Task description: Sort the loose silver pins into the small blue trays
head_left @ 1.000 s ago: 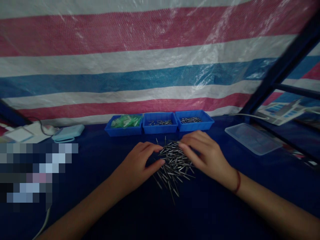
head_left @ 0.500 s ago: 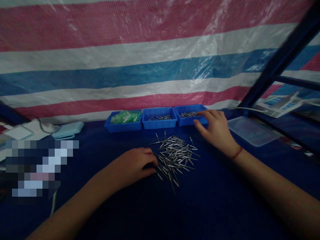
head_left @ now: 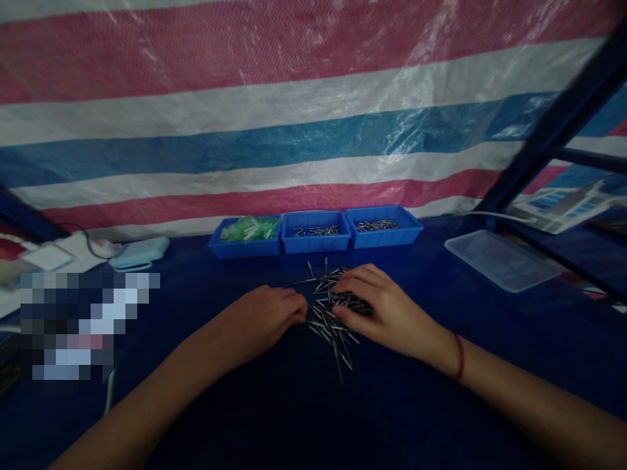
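A loose pile of thin silver metal pins [head_left: 335, 321] lies on the dark blue table. My right hand [head_left: 379, 303] reaches over the pile's right part, its thumb and fingers apart around some pins. At the pile's left edge is my left hand [head_left: 274, 316], thumb and fingertips pressed together; whatever they hold is too small to make out. Behind the pile, similar metal pieces lie in the middle blue bin [head_left: 316, 244] and the right blue bin [head_left: 386, 237].
The left blue bin [head_left: 245, 248] holds green and clear plastic pieces. A translucent lid [head_left: 504, 261] lies at the right, near a blue metal frame. Light blue case [head_left: 140, 253], white power strip and cables are at the left. Striped sheeting hangs behind.
My right hand has moved from the right blue bin down and left to the pile. The fingers of my left hand have closed at the pile's left edge. The view has shifted slightly.
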